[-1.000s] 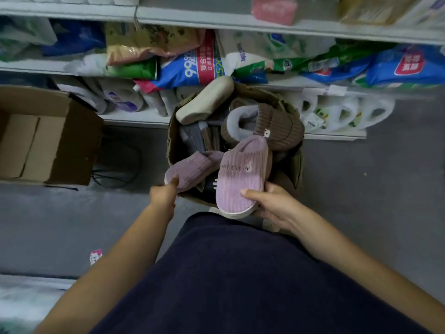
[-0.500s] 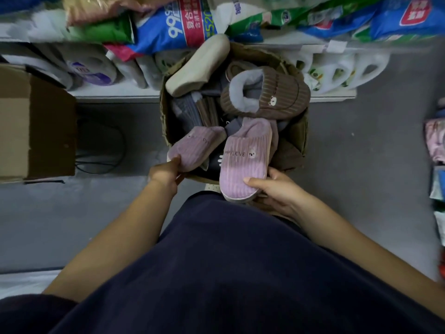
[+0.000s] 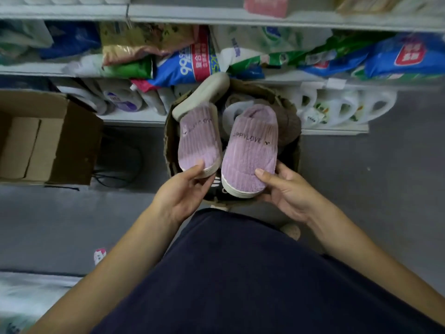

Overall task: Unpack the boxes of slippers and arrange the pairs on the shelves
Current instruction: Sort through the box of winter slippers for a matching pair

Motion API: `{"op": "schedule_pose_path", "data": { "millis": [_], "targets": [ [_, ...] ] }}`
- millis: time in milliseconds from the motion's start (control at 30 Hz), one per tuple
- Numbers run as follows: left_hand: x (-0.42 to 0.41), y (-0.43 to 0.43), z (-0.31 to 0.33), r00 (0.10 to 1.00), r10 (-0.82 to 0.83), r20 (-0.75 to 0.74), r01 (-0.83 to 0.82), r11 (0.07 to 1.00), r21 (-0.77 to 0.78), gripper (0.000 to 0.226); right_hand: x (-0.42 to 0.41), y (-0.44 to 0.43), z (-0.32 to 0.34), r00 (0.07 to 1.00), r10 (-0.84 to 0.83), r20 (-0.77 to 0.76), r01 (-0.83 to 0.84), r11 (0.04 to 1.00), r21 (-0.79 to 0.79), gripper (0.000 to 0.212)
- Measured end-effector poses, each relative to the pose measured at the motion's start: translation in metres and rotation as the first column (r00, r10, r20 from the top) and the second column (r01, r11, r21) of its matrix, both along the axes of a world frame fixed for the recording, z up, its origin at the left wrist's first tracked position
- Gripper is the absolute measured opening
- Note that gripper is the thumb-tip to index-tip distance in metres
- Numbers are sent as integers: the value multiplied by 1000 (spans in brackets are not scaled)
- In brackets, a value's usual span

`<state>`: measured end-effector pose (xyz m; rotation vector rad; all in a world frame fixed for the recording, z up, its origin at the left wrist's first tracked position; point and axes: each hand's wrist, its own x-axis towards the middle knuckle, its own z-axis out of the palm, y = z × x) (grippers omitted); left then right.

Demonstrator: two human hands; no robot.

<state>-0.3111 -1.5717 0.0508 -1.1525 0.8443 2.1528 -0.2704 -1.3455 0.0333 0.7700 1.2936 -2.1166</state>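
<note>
Both hands are up with a matched pair! The left hand (image 3: 185, 191) pinches the toe of one purple slipper (image 3: 199, 141), thumb on top, and the right hand (image 3: 286, 191) grips the toe of the other purple slipper (image 3: 250, 150) the same way. They're side by side, just above the slipper box (image 3: 169, 145). A brown slipper (image 3: 289, 126) and a beige slipper (image 3: 202, 95) sit in it, so plenty looks left to unpack. This pair isn't shelved yet, and the shelves (image 3: 216, 19) ahead are packed with bags
</note>
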Motion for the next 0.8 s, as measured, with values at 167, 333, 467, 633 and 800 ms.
{"op": "schedule_pose_path", "data": {
  "millis": [167,333,467,633,800],
  "targets": [
    [14,108,40,975,-51,-215,59,998,31,36,5,101,51,986,-44,-164,49,999,22,60],
    [28,219,62,880,-109,-462,150,987,53,48,31,212,93,946,-103,-306,117,993,26,59],
    [37,287,83,783,-164,-600,193,981,-16,50,48,281,114,908,-70,-414,110,991,74,65],
    [29,345,112,684,-232,-691,214,970,-114,58,44,342,137,846,-171,-505,236,969,67,65],
    [-1,405,132,620,-274,-735,231,959,-163,75,23,400,150,793,-274,-544,346,937,33,61]
  ]
}}
